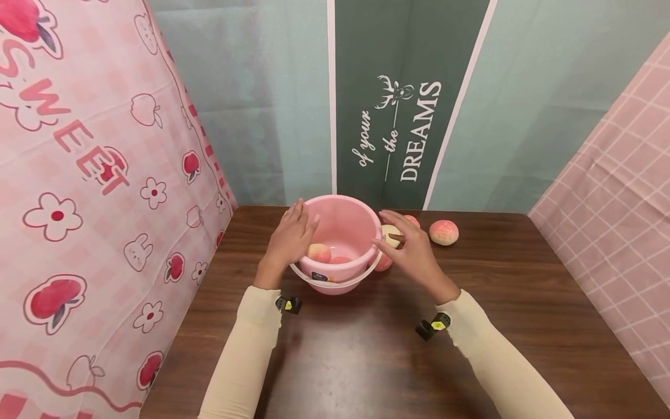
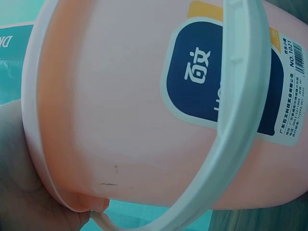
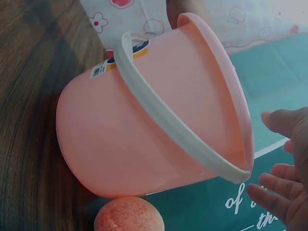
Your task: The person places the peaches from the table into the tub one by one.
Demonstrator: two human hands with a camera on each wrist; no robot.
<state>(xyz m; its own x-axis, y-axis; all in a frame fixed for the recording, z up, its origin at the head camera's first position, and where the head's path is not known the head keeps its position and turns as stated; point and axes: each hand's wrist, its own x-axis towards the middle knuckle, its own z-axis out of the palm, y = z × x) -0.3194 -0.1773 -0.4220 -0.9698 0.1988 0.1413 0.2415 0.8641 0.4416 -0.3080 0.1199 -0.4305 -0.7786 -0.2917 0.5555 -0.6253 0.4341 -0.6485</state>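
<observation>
Dark wood-grain table point(image 1: 335, 366), teal curtain point(image 1: 262, 116) behind, pink printed curtain point(image 1: 78, 203) left, pink checked cloth point(image 1: 617, 174) right. Pink bucket point(image 1: 348, 224) upright near table's back edge, white handle point(image 1: 335, 285) down in front; two peach-like fruits point(image 1: 319, 252) visible inside, more beside it, one farther right. Left hand point(image 1: 285, 237) at bucket's left rim, can't tell if gripping; right hand point(image 1: 413, 253) loose, holding nothing, near right rim.

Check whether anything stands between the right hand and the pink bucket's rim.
Nothing visible does: bare space separates the right hand from the pink bucket's rim in the right wrist view. The white handle joins near that rim; a pinkish ball sits lower.
</observation>
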